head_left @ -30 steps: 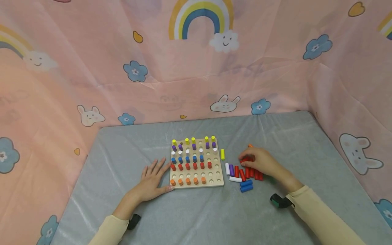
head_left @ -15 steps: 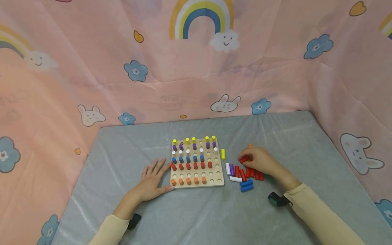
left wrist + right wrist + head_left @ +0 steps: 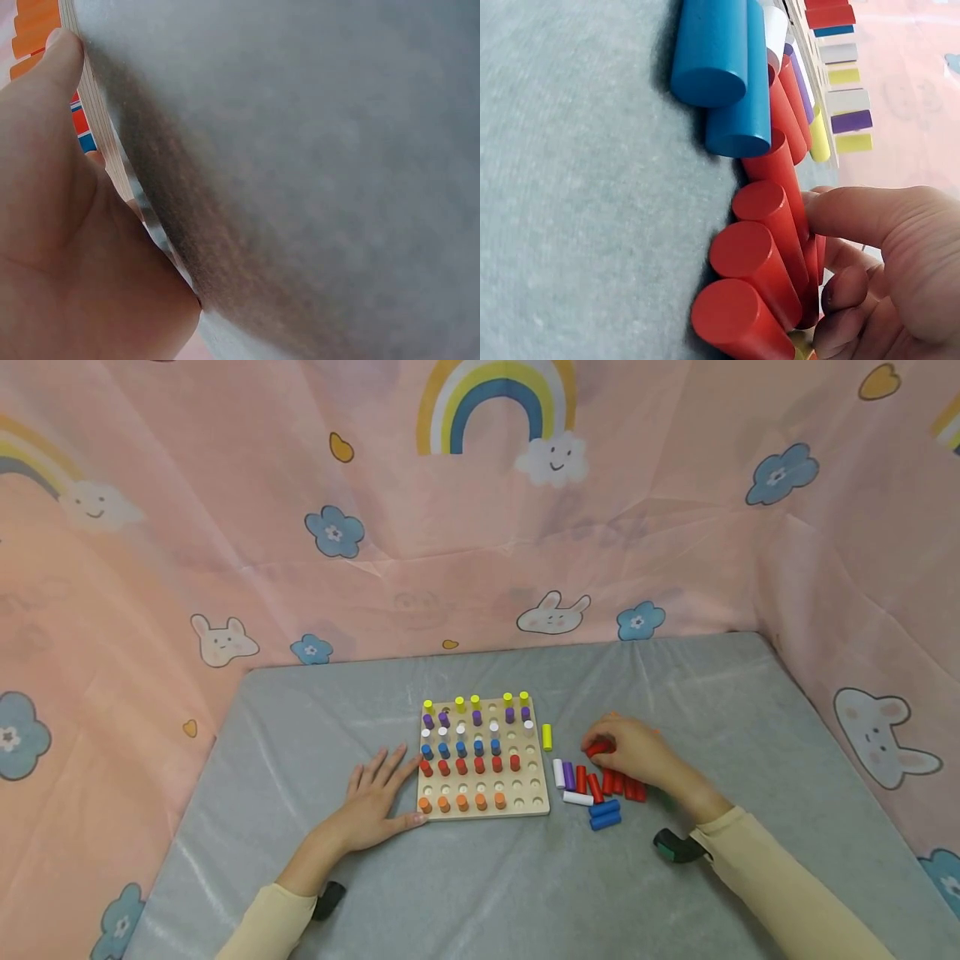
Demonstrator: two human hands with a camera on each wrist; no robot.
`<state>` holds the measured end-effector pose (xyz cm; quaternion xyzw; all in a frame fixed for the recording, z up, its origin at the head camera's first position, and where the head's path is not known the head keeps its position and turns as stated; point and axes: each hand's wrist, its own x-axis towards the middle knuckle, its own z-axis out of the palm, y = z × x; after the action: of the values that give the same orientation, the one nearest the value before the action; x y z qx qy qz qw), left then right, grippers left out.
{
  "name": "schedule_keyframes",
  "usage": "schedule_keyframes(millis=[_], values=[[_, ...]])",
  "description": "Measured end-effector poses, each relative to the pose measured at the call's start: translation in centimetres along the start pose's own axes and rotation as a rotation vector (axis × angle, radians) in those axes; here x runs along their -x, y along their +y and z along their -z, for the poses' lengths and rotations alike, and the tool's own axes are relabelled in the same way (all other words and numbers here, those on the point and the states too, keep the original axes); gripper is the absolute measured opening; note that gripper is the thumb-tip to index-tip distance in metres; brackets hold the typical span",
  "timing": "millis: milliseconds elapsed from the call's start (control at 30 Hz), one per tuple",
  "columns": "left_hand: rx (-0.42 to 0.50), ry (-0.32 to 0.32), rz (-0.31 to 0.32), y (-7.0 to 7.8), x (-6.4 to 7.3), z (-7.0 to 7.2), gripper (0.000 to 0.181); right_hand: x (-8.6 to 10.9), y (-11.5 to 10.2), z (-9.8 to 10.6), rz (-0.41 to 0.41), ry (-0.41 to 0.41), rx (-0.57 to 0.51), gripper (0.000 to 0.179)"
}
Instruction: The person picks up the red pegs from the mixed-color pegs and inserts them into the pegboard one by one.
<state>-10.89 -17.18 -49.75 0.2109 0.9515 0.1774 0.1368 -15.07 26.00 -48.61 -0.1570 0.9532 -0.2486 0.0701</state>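
Observation:
A wooden pegboard [image 3: 528, 789] lies mid-table, holding upright rows of yellow, purple, white, blue, red and orange pegs. My left hand [image 3: 371, 806] rests spread on the table at its left side, with index fingertip and thumb at the board's edge. In the left wrist view the thumb [image 3: 64, 60] touches that wooden edge. To the right of the board, my right hand [image 3: 633, 752] pinches a red peg [image 3: 598, 748] by the far end of the loose pile. The right wrist view shows its thumb [image 3: 855, 210] just behind a row of red pegs [image 3: 746, 251], hiding the pinched one.
Near the board's right edge lie a yellow peg [image 3: 546, 737], a white peg [image 3: 558, 774] and a purple peg [image 3: 569, 776]. Two blue pegs [image 3: 604, 815] lie closest to me. Grey cloth [image 3: 487, 893] covers the table, and a pink printed curtain [image 3: 450, 552] hangs behind.
My right hand and forearm have shifted slightly left, and the red peg at the fingertips shows apart from the other red ones. My left hand stays in place.

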Motion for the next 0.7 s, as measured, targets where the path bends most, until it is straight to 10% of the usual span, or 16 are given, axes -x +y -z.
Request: schedule_keyframes(millis=[700], values=[[0.015,0.008,-0.009,-0.5,-0.1,-0.4,0.091,-0.3,-1.4,0.0,0.042,0.053,-0.078,0.022]])
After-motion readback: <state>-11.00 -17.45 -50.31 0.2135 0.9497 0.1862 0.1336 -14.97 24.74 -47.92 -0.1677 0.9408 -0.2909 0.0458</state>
